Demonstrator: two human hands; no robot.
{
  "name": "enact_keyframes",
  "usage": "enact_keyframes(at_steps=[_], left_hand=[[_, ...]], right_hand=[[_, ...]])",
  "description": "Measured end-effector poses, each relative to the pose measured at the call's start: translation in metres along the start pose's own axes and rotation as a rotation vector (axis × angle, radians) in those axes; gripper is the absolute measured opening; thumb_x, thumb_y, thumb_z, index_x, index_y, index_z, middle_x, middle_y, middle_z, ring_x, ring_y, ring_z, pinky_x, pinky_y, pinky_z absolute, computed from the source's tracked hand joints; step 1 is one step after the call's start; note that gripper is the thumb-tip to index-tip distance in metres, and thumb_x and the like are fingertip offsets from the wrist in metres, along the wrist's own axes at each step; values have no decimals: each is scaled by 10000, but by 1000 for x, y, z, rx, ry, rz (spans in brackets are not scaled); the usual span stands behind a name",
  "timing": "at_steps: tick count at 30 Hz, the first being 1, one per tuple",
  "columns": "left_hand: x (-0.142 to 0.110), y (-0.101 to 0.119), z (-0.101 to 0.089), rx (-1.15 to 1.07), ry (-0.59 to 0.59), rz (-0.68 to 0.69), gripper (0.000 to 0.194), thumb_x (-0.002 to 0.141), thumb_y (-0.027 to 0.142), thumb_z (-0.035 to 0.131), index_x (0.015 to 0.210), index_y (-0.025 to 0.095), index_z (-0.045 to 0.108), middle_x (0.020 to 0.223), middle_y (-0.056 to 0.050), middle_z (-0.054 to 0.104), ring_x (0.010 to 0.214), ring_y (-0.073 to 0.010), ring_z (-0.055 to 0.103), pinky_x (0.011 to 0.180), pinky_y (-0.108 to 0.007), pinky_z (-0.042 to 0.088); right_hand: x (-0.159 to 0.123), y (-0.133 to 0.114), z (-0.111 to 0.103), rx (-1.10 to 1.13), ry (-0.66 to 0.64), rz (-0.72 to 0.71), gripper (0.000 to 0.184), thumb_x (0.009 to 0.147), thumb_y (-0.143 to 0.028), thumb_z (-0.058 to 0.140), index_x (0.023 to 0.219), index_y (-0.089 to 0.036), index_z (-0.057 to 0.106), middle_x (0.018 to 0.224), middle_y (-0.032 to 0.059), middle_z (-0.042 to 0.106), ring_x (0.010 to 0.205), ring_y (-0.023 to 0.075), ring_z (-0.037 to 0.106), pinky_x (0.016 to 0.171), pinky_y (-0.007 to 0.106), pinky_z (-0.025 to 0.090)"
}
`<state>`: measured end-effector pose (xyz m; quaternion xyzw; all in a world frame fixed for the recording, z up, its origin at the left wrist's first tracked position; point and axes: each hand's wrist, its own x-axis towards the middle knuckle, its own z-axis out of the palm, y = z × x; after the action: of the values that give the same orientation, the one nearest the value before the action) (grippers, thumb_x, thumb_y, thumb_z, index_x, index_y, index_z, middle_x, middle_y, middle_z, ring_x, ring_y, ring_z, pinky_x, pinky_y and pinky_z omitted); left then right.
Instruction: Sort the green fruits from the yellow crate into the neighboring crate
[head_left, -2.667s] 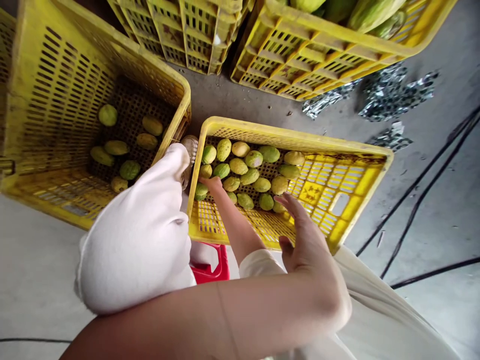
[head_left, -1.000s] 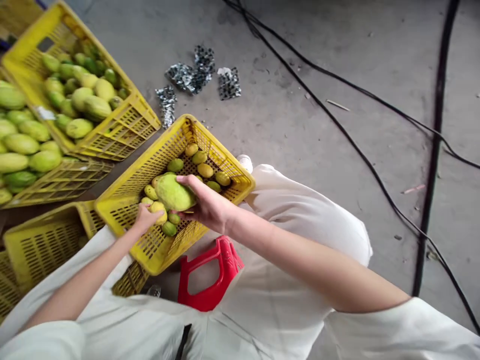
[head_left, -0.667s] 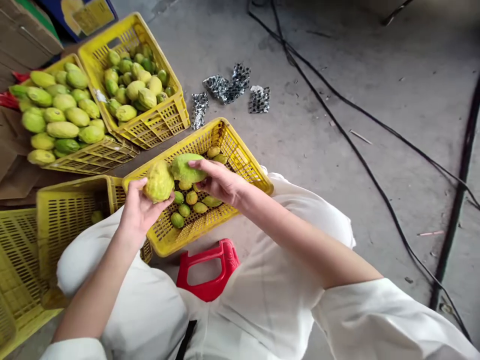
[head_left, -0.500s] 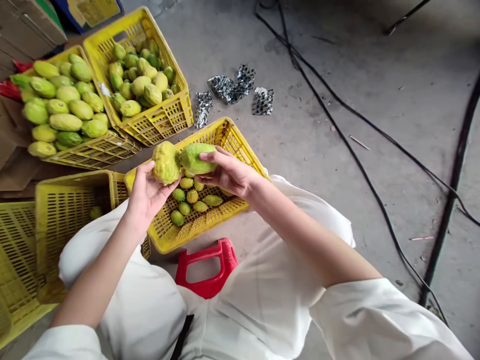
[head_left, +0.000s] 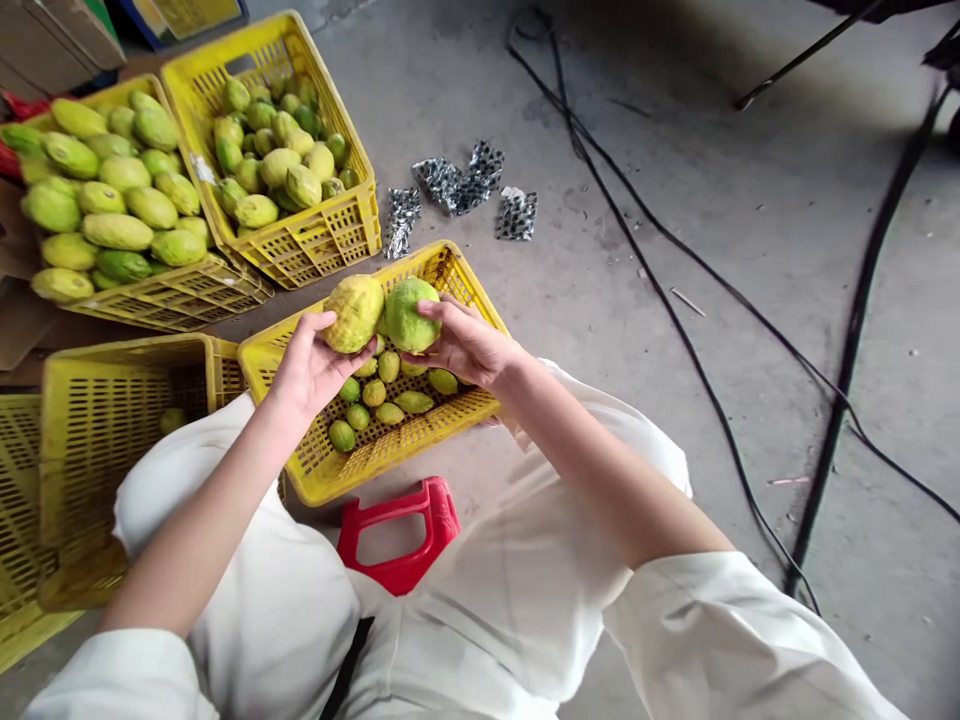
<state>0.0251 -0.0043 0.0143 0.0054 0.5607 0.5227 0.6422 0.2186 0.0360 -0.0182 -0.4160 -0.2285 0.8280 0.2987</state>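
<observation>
My left hand (head_left: 313, 365) is closed around a bumpy yellow citron (head_left: 354, 313), thumb on its near side and fingers beneath. In my right hand (head_left: 471, 343) is a greener citron (head_left: 409, 316), gripped between the thumb on top and the fingers underneath. The two fruits are side by side, very close together, above a yellow plastic crate (head_left: 330, 488). Several small green and yellow fruits (head_left: 389, 366) lie on that crate's floor, some of them hidden behind my hands.
Two yellow crates heaped with larger green-yellow fruits (head_left: 118, 231) stand at the upper left. Another yellow crate (head_left: 124, 355) at left holds a green fruit (head_left: 172, 420). A red stool (head_left: 442, 515) is between my legs. Crumpled silver wrappers (head_left: 457, 180) and black cables (head_left: 667, 300) lie on the floor.
The green citron in my right hand has turned, now showing a rounder end. The yellow citron has tilted and shifted slightly right. The surroundings have shifted a little left with the camera.
</observation>
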Motion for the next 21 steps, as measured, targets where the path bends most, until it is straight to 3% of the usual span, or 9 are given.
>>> enact_keyframes(at_steps=[5, 9, 12, 16, 21], left_hand=[[5, 0, 6, -21, -34, 55, 180, 890, 223, 650, 1066, 254, 642, 1087, -57, 761, 1131, -216, 710, 957, -300, 628], [10, 2, 4, -3, 2, 102, 191, 892, 283, 657, 1083, 296, 657, 1086, -55, 765, 1211, -251, 695, 1001, -350, 618], [13, 4, 0, 3, 42, 128, 188, 865, 325, 715, 1038, 299, 645, 1092, -56, 760, 1255, -270, 679, 1007, -362, 619], [13, 8, -2, -57, 93, 106, 157, 881, 342, 720, 996, 289, 627, 1027, -50, 742, 1151, -256, 706, 953, -355, 643], [10, 11, 1, -96, 117, 61, 89, 995, 330, 584, 1004, 254, 629, 986, -37, 722, 908, -179, 710, 832, -294, 650]], right_hand=[[-1, -9, 0, 8, 84, -5, 382, 762, -417, 892, 1020, -302, 636, 1102, -4, 772, 993, 172, 730, 740, 256, 620], [0, -12, -3, 13, 153, 10, 311, 819, -395, 833, 1043, -279, 651, 1027, -10, 774, 1001, 156, 709, 780, 247, 593], [0, -11, -6, 57, 162, -9, 277, 794, -366, 839, 978, -265, 658, 939, -27, 743, 893, 136, 683, 720, 230, 573], [1, -7, -12, 111, 167, -20, 313, 762, -401, 875, 941, -261, 660, 898, -16, 711, 786, 142, 660, 689, 260, 608], [2, -5, -18, 79, 190, -102, 457, 658, -448, 981, 939, -294, 656, 985, 20, 722, 881, 193, 698, 810, 341, 674]])
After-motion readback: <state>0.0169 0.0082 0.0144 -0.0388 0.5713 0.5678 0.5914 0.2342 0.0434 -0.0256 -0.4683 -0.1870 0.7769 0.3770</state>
